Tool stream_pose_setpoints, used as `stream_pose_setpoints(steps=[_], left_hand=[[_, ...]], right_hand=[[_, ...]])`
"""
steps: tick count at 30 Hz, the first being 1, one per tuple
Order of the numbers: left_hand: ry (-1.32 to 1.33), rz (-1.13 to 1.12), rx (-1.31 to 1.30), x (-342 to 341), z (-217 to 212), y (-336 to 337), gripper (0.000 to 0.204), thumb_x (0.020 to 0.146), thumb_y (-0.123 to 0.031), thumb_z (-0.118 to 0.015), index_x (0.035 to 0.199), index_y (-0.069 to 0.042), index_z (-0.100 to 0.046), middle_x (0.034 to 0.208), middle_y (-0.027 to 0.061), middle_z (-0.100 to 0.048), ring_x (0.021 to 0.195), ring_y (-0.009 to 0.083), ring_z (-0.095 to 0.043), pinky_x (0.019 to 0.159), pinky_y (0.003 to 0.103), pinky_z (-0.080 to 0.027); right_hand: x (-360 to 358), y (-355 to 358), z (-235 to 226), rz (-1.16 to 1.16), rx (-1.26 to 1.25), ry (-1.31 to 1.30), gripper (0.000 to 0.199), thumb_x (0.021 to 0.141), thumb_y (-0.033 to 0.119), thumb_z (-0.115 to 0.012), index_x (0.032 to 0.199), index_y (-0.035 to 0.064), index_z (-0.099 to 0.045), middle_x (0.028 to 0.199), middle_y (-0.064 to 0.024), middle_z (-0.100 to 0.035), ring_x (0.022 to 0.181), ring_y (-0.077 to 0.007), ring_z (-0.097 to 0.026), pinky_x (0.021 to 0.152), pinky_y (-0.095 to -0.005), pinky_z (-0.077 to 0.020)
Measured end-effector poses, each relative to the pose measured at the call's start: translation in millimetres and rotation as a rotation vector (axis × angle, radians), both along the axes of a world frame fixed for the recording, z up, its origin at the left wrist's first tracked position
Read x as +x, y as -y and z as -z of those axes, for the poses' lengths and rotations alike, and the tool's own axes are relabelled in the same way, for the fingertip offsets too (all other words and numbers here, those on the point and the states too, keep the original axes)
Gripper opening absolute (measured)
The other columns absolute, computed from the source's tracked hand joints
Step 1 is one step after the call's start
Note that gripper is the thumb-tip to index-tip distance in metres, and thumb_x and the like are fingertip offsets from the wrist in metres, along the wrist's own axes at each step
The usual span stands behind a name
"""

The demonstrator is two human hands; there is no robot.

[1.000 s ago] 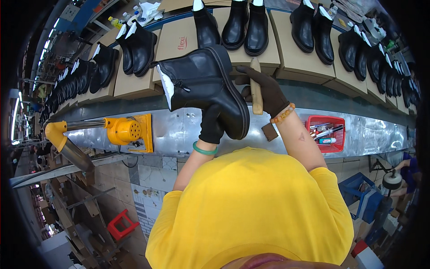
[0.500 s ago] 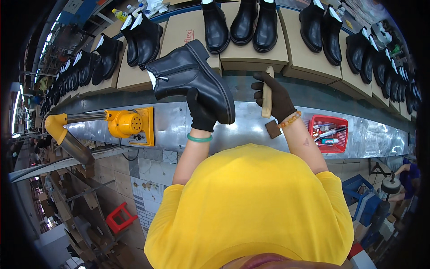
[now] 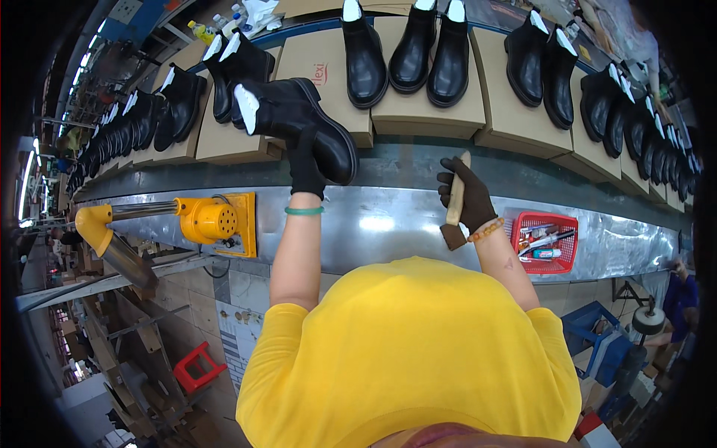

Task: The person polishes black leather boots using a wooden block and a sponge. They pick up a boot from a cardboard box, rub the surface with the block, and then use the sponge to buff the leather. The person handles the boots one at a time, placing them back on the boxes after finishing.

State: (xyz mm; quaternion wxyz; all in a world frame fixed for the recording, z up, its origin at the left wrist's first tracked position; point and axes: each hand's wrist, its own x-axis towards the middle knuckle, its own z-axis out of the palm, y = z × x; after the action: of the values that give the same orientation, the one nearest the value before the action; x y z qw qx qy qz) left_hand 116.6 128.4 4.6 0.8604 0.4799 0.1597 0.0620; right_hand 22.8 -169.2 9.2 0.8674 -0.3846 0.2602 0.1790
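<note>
left hand: dark-gloved left hand (image 3: pixel 305 166) is closed around the underside of a black ankle boot (image 3: pixel 297 123), green band on the wrist just below the glove
boot position: black ankle boot is held up over the near edge of the cardboard boxes (image 3: pixel 328 67), lying on its side, toe toward the person and to the right, white-lined opening pointing up-left
right hand: dark-gloved right hand (image 3: pixel 467 198) is clamped on a wooden-handled brush (image 3: pixel 452 205), handle running up through the fist, dark brush head sticking out below the wrist; beaded bracelet on that wrist
hands relative: well apart, boot on the left, brush on the right, brush not touching the boot
work surface: shiny metal bench ledge (image 3: pixel 388 224) runs left to right under both hands
right of brush: red plastic basket (image 3: pixel 544 240) sits on the ledge, tubes and small tools inside
left of arm: yellow machine (image 3: pixel 213 222) is mounted on the ledge edge, with a pipe leading left
behind: row of cardboard boxes, black boots (image 3: pixel 432 48) standing on them in pairs, row continues both ways
person: yellow shirt fills the lower middle of the view
</note>
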Motion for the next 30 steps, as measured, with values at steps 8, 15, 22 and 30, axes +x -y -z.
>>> stream_pose_setpoints(steps=[8, 15, 22, 30], left_hand=[[-0.026, 0.043, 0.548, 101, -5, -16, 0.068, 0.07, -0.029, -0.078, 0.124, 0.0, -0.049, 0.113, 0.0106, -0.059, 0.102, 0.0218, -0.057, 0.089, 0.033, -0.045], [-0.065, 0.034, 1.173, 186, 4, -13, 0.097, 0.06, -0.052, -0.076, 0.137, -0.007, -0.038, 0.121, 0.0216, -0.057, 0.113, 0.036, -0.055, 0.093, 0.041, -0.045], [-0.045, -0.145, 1.373, 141, 16, 1, 0.081, 0.072, -0.05, -0.069, 0.131, -0.002, -0.041, 0.111, 0.0228, -0.059, 0.102, 0.0397, -0.057, 0.086, 0.046, -0.046], [-0.051, -0.073, 1.616, 72, 38, -5, 0.059, 0.082, -0.034, -0.063, 0.129, -0.004, -0.045, 0.122, 0.0233, -0.05, 0.107, 0.0373, -0.05, 0.094, 0.046, -0.039]], right_hand=[[-9, 16, 17, 0.104, -0.044, -0.08, 0.028, 0.082, 0.03, -0.067, 0.102, 0.0103, -0.061, 0.078, -0.0058, -0.057, 0.058, -0.0147, -0.053, 0.05, -0.0264, -0.0442], [-3, 22, 35, 0.161, -0.024, -0.113, 0.027, 0.081, 0.027, -0.067, 0.101, 0.0104, -0.06, 0.071, -0.0046, -0.055, 0.054, -0.0149, -0.051, 0.046, -0.0264, -0.0424], [6, 10, 30, 0.133, -0.096, -0.165, 0.021, 0.077, 0.023, -0.07, 0.094, 0.0147, -0.061, 0.07, -0.002, -0.056, 0.054, -0.013, -0.053, 0.046, -0.0235, -0.0441], [14, -5, 45, 0.016, -0.118, -0.193, 0.022, 0.077, 0.024, -0.07, 0.094, 0.0131, -0.06, 0.07, -0.004, -0.056, 0.054, -0.0151, -0.052, 0.047, -0.0265, -0.0445]])
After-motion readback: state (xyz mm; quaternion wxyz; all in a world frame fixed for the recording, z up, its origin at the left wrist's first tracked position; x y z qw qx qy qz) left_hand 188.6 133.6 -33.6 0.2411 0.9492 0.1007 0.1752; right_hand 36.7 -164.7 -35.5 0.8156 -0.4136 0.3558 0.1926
